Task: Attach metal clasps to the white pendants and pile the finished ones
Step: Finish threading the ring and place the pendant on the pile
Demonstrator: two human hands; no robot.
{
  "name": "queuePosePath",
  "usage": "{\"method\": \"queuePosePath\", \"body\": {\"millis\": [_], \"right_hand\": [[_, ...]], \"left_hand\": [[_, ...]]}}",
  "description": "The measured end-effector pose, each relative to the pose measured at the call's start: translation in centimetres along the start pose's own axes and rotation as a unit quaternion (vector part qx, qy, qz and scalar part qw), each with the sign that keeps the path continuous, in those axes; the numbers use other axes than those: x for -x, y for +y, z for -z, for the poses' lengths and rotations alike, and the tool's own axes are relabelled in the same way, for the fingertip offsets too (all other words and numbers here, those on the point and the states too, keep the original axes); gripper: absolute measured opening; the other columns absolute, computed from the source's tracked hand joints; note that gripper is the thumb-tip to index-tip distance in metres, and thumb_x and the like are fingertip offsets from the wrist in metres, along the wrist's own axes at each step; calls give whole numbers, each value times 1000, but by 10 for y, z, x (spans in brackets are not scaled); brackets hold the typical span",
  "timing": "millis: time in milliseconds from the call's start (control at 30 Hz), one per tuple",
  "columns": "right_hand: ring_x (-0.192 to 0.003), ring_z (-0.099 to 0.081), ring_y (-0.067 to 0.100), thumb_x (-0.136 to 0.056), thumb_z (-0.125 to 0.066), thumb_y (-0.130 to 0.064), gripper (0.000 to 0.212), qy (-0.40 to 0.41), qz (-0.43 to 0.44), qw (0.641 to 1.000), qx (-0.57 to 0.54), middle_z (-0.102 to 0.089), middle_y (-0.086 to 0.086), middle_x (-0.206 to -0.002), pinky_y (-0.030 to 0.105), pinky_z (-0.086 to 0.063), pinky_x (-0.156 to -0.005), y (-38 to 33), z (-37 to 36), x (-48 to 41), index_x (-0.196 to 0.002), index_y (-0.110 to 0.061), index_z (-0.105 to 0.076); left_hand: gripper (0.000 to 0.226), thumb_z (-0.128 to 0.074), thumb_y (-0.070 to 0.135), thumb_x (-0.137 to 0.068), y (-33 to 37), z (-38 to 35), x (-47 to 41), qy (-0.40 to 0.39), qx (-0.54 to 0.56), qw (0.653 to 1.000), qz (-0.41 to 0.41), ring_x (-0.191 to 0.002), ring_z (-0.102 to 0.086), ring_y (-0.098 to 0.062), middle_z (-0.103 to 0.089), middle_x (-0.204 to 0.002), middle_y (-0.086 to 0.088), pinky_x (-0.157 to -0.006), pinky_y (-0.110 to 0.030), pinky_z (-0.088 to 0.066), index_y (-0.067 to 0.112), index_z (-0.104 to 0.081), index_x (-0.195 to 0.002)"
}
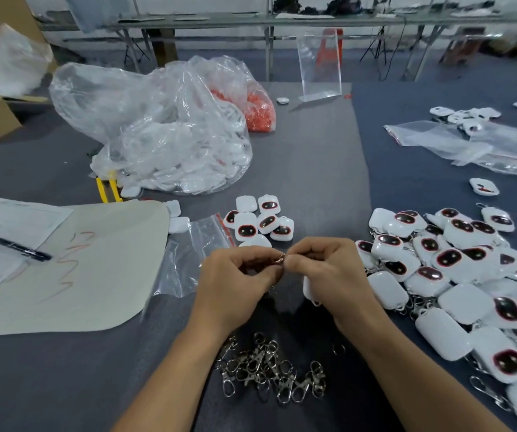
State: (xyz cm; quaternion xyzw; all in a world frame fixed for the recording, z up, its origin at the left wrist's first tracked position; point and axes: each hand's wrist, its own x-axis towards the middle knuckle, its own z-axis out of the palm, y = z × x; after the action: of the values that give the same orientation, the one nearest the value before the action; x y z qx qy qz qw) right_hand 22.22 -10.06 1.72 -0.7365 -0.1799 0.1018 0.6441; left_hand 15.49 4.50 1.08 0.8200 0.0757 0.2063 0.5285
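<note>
My left hand (238,275) and my right hand (329,269) meet at the table's middle, fingertips together, both pinching a small metal clasp (280,259). A white pendant (308,288) hangs under my right palm, mostly hidden. Loose metal clasps (269,369) lie heaped on the grey table between my forearms. A small group of white pendants with dark faces (260,221) sits just beyond my hands. A large pile of pendants with clasps attached (456,275) spreads at the right.
A big clear plastic bag of white parts (170,135) and an orange-filled bag (260,110) sit at the back left. A beige sheet (73,269), papers with a black pen (19,248) and yellow-handled pliers (107,188) lie left. Zip bags (469,148) lie far right.
</note>
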Motion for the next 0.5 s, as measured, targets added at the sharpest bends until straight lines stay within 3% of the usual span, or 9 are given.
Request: {"method": "queuePosePath", "body": {"millis": [133, 267, 333, 400, 500], "right_hand": [[-52, -48, 23, -70, -73, -20, 7, 7, -49, 996, -70, -60, 21, -59, 30, -38, -45, 2, 0, -2, -68, -16, -78], [-43, -42, 19, -85, -75, -7, 18, -1, -67, 996, -58, -56, 8, -53, 23, -34, -39, 3, 2, -2, -68, -15, -77], [-43, -51, 16, -86, -74, -7, 21, -5, -46, 999, 14, -65, 0, -55, 25, -42, -41, 2, 5, 0, -68, -18, -78], [-53, -63, 9, -85, -75, -13, 17, -17, -3, 990, 143, -71, -5, -60, 22, -51, -55, 0, 6, 1, -70, -22, -78], [-49, -55, 0, -81, -79, -25, 11, -94, 22, 968, 232, -68, -9, -57, 13, -43, -55, -9, 6, 5, -71, -27, -77]], "left_hand": [[40, -77, 5, -79, 0, 1, -2, -7, 93, 995, 42, -76, -75, -8, -79, -82, 9, -68, -18, -56, 44, -80, -82], [50, -70, -10, -83, 0, 1, -3, 28, 140, 988, 64, -68, -74, -10, -78, -77, 1, -65, -19, -55, 38, -81, -78], [47, -71, -5, -84, 0, 2, 0, 71, 93, 991, 58, -70, -73, -7, -78, -76, 8, -67, -19, -55, 40, -80, -76], [41, -71, 4, -81, 0, 4, 4, 111, -19, 993, 43, -69, -69, 3, -74, -73, 21, -67, -10, -50, 43, -78, -72], [37, -64, 4, -73, 1, 10, 7, 132, -142, 981, 10, -91, -64, 10, -71, -81, 30, -85, -8, -45, 38, -78, -70]]}}
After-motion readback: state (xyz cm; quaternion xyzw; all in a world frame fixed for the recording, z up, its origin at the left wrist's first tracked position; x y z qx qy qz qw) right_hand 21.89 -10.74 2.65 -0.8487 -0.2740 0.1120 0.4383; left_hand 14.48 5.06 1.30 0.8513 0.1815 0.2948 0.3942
